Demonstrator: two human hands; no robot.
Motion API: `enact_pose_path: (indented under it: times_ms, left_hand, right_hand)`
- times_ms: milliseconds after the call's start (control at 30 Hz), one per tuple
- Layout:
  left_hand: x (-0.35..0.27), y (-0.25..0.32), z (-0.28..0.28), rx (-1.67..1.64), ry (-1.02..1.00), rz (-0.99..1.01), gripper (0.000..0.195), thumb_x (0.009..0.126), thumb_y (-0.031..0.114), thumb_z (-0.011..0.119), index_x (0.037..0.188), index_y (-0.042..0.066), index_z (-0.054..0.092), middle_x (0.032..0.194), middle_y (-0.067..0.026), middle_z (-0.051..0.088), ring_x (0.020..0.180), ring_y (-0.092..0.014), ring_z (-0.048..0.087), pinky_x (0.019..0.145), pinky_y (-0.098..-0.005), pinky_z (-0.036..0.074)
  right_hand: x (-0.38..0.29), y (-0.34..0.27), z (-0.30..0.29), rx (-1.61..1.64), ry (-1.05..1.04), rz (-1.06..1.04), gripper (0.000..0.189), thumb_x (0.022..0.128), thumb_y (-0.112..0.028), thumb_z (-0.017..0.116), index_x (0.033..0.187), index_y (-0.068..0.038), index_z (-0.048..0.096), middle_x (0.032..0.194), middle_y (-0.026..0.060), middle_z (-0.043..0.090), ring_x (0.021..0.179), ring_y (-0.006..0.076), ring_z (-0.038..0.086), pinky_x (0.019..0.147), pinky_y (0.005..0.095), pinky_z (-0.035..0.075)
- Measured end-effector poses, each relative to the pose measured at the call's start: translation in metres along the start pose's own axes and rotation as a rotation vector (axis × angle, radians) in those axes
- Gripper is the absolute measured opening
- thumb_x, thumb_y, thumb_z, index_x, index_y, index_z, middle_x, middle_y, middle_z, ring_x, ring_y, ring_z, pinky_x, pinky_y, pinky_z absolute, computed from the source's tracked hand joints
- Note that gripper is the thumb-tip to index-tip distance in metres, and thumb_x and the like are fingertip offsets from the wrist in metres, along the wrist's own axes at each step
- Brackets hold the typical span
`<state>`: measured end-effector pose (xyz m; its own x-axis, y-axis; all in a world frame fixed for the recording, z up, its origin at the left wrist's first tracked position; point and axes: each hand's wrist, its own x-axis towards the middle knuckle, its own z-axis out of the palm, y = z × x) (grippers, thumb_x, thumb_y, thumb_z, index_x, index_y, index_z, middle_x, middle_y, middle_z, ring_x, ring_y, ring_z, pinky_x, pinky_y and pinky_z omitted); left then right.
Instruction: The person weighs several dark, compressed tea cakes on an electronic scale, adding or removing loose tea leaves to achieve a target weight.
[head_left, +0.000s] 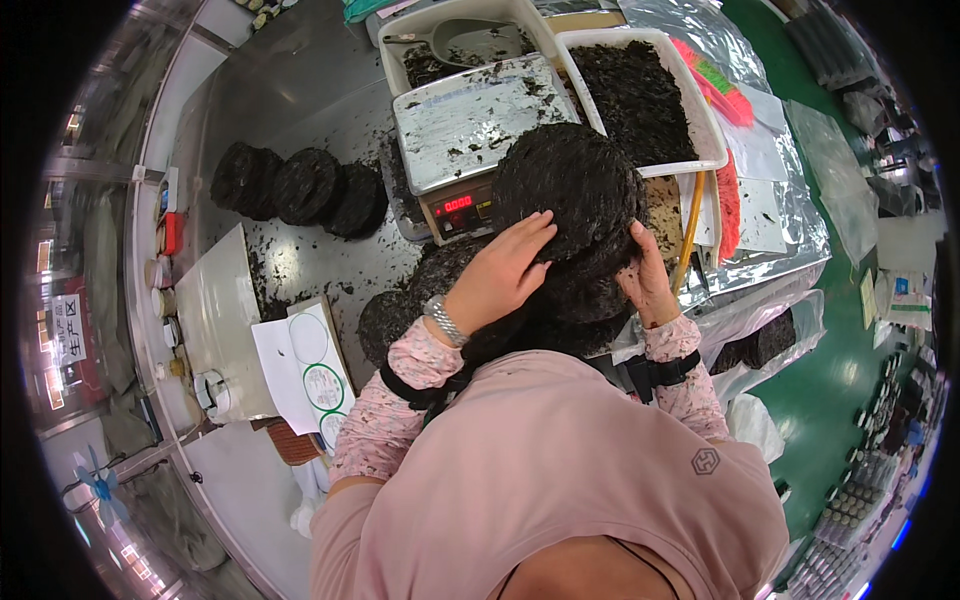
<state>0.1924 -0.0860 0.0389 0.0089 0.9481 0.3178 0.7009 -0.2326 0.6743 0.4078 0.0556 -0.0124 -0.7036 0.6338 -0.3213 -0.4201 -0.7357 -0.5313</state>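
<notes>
Before me rises a stack of dark, round pressed cakes of dried seaweed or leaf, the top cake (566, 187) just in front of a digital scale (484, 124). My left hand (499, 270) lies with its palm and fingers on the near left part of that cake. My right hand (649, 274) touches the stack's right side, thumb at the edge, fingers partly hidden. The scale's metal pan carries loose dark flakes, and its red display is lit. More dark cakes lie under my left forearm, partly hidden.
Several dark cakes (307, 187) lean in a row on the steel table at left. Behind the scale stands a white tub (390, 45) with a scoop (480, 41); right of it, a tub (712, 154) of dark flakes. A pink brush (727, 101) and a sheet of round labels (289, 375) lie nearby.
</notes>
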Motion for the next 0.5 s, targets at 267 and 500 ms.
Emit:
enact_pose_path:
  times_ms: [267,500]
  left_hand:
    - [0.025,-0.006,0.008,-0.295,0.620,-0.438,0.020,0.104,0.021,0.053,0.103,0.003,0.060,0.077,-0.0009,0.054,0.067,-0.010,0.048,0.062,-0.0279,0.045]
    - [0.024,-0.074,-0.040,-0.743,0.696,-0.578,0.019,0.105,0.022,0.054,0.094,0.007,0.057,0.076,0.0087,0.046,0.062,0.000,0.037,0.054,-0.0194,0.032]
  right_hand:
    - [0.007,-0.005,-0.010,0.116,0.039,-0.068,0.053,0.100,-0.032,0.058,0.142,-0.001,0.046,0.142,0.0132,0.053,0.128,0.0285,0.053,0.110,0.0447,0.042]
    - [0.010,-0.011,-0.013,0.008,0.066,-0.089,0.056,0.098,-0.034,0.059,0.143,-0.004,0.045,0.144,0.0123,0.051,0.132,0.0297,0.050,0.112,0.0482,0.039]
